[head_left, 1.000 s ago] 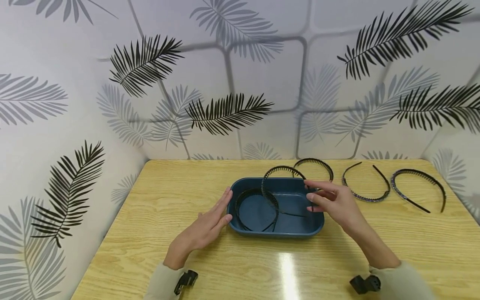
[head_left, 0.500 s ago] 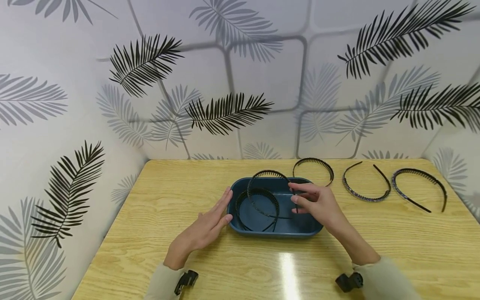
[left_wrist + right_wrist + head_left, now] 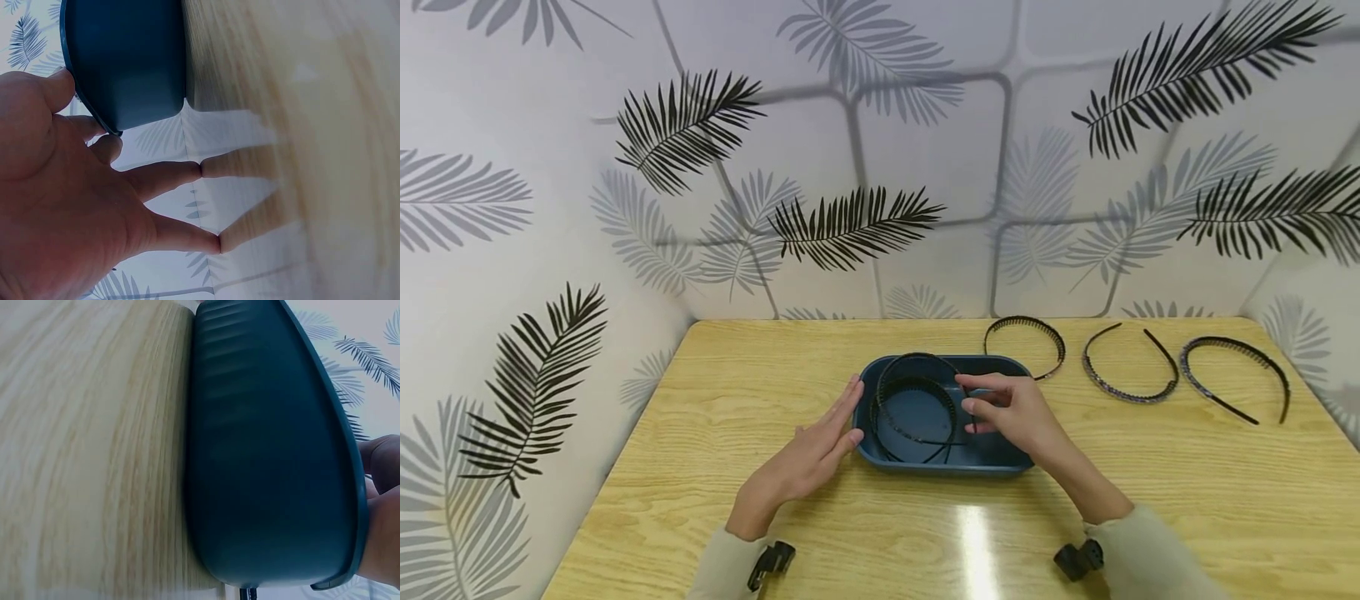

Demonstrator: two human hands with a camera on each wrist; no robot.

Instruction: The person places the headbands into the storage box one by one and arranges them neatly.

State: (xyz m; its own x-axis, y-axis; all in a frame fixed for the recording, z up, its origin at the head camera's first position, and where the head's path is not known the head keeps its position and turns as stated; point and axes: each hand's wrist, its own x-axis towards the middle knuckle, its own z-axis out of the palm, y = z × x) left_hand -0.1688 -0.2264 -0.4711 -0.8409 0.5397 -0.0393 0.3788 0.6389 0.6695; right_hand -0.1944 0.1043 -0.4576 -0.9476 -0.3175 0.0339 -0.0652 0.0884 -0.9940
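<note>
A dark blue oblong basin point(image 3: 946, 469) stands on the table. My right hand point(image 3: 1011, 410) pinches one end of a thin black toothed headband point(image 3: 917, 354) inside its rim, over other black headbands point(image 3: 917, 381) lying at the basin's left end. How many lie there is hard to tell. My left hand point(image 3: 816, 458) rests against the basin's left end, fingers fairly straight. The left wrist view has that hand point(image 3: 69, 194) with the thumb by the rim and two fingertips on the tabletop. In the right wrist view the basin wall point(image 3: 269, 456) hides most of the right hand point(image 3: 384, 512).
Behind the basin's right end lies a black toothed headband point(image 3: 1060, 337). Two more headbands with shiny trim, a middle one point(image 3: 1127, 398) and a far-right one point(image 3: 1232, 342), lie on the wooden table point(image 3: 737, 375). A leaf-patterned wall point(image 3: 925, 150) rises behind.
My right hand has moved left and slightly down with the pinched headband, from the basin's right side to over the headbands at its left end. The left hand has stayed put.
</note>
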